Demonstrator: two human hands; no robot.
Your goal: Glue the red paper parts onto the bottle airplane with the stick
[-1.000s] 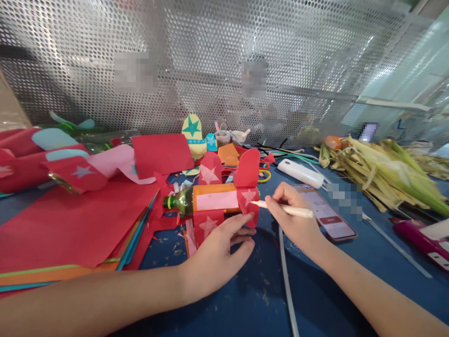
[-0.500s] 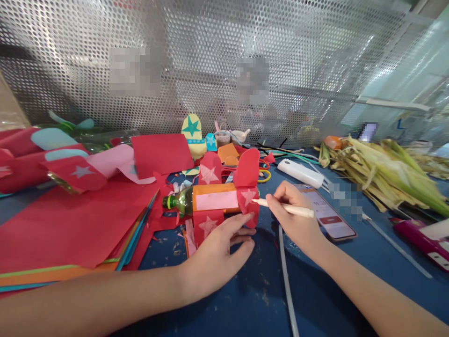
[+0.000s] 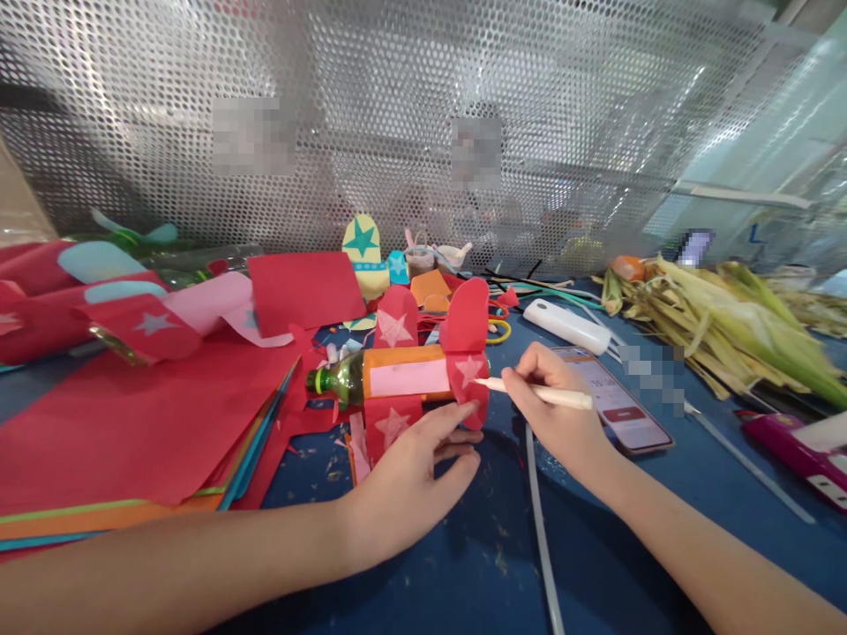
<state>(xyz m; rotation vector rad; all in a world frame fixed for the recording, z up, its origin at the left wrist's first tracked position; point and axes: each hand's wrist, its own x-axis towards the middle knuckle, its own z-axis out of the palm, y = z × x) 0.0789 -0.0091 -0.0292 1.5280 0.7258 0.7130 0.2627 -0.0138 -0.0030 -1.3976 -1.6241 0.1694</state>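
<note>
Bottle [image 3: 348, 381], green and lying on its side, is placed near the middle of the desk [image 3: 476, 564], with its capped neck pointed toward the desk's left edge. Its body is wrapped in orange paper [image 3: 410, 354], and a pink strip [image 3: 407, 380] is laid along it. Red flaps [image 3: 468, 313] are attached near both ends of the wrap, three of them marked with pink stars [image 3: 393, 327].

By the left hand [image 3: 410, 481], the red flap at the bottle's base is touched with the fingertips; the fingers are held loosely extended, with the thumb apart. In the right hand [image 3: 556, 410], a white pen [image 3: 562, 398] is gripped between thumb and fingers, its tip aimed at the star on that same flap; whether the star is actually touched cannot quite be made out.

The phone [image 3: 639, 428] is partly hidden by the right hand, and a white device [image 3: 569, 326] is placed beyond it. Toward the desk's far right corner, husks [image 3: 734, 326] are heaped. A grey strip [image 3: 541, 529] is stretched toward the near edge. On the left side, coloured paper [image 3: 132, 423] is stacked, red sheets uppermost. Along the far edge, small cups [image 3: 420, 261] are lined up before a perforated screen [image 3: 397, 106].
</note>
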